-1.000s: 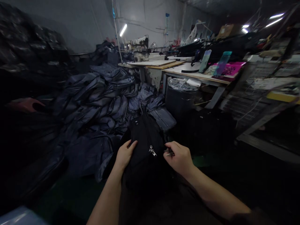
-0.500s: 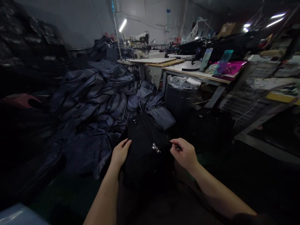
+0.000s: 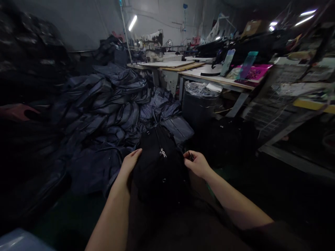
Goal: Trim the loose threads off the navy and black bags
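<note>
Zipper pulls [image 3: 162,152] now sit further toward 11 o'clock than half a second back; both hands are up and left in view, gap between them slightly narrower. Some of that is camera drift: bench shifted too.

Clock centred on the bag, 12 = away from wearer. Black zippered bag [image 3: 160,170] is dead ahead, between the hands, long axis roughly 12–6. Support under it too dark to read.

Left hand [image 3: 128,162]: at 10, fingers together, tips touching the bag's left edge; can't tell if they pinch fabric. Right hand [image 3: 197,164]: at 2, fingers curled around a small dark object [image 3: 191,157], type unclear, tips at the right edge.

Key relation: pulls lie at 3 from left fingertips, 9 from right, about midway, neither hand clearly nearer.

Around: heap of blue-grey bags [image 3: 104,108] at 10–11, lined black bin [image 3: 200,108] at 1, second black bag [image 3: 225,139] at 2, bench [image 3: 196,71] beyond the bin.
</note>
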The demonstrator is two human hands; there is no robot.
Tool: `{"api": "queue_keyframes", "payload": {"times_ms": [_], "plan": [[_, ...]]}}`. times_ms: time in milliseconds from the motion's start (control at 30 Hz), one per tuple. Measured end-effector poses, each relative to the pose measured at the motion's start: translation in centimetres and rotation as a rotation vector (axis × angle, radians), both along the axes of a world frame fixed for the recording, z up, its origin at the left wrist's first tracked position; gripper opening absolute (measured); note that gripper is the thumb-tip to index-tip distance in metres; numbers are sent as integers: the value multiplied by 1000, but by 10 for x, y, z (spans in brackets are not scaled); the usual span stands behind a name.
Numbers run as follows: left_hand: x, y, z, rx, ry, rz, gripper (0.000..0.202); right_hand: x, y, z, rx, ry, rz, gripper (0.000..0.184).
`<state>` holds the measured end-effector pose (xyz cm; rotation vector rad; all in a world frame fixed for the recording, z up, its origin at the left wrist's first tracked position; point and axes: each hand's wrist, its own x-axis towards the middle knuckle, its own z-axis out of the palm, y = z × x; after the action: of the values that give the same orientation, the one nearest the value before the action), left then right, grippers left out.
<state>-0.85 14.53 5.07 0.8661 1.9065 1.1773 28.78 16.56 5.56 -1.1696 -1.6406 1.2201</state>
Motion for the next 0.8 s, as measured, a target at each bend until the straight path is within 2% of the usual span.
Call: {"api": "queue_keyframes", "payload": {"times_ms": [133, 267, 400, 533, 667, 800], "plan": [[-7, 6, 0, -16, -166, 19, 38, 1, 20, 1, -28, 49, -32, 14], [-12, 11, -8, -9, -261, 34, 38, 4, 25, -5, -46, 70, -17, 17], [-14, 14, -14, -7, -299, 38, 38, 9, 14, -18, -66, 55, 56, 23], [-12, 17, -16, 8, -319, 39, 36, 12, -9, -42, 23, -93, 158, 24], [-7, 18, -15, 25, -325, 46, 35, 12, -26, -64, 17, -161, 24, 16], [1, 14, -7, 41, -306, 51, 35, 18, -31, -74, -72, -139, -100, 14]]}}
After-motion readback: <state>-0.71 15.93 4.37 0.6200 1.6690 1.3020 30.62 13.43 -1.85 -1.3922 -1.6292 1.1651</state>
